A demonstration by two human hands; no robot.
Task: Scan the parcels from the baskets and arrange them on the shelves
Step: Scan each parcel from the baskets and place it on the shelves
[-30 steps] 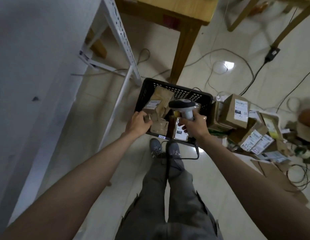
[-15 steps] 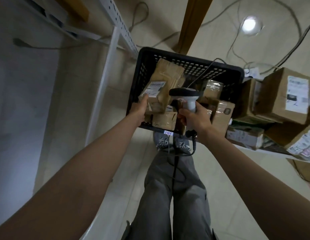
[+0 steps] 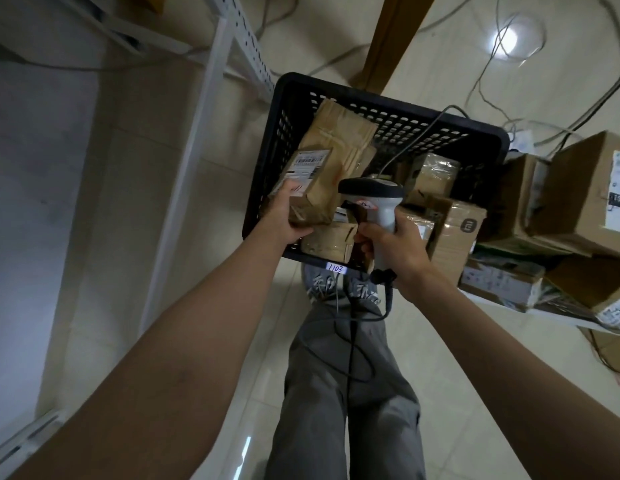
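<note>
The left hand (image 3: 287, 216) grips a brown parcel (image 3: 322, 168) over the basket (image 3: 388, 109). The right hand (image 3: 395, 247) squeezes the scanner (image 3: 374, 195). Turn the label toward the scanner and hold it steady.

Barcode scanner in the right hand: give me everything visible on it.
The grey handheld barcode scanner looks like plastic, with a dark head on a lighter handle. It stands roughly upright, its head pointing left toward the brown taped parcel with a white label. The right hand grips its handle. A dark cable leaves its base and loops down past the person's legs. It is held above the black plastic basket.
</note>
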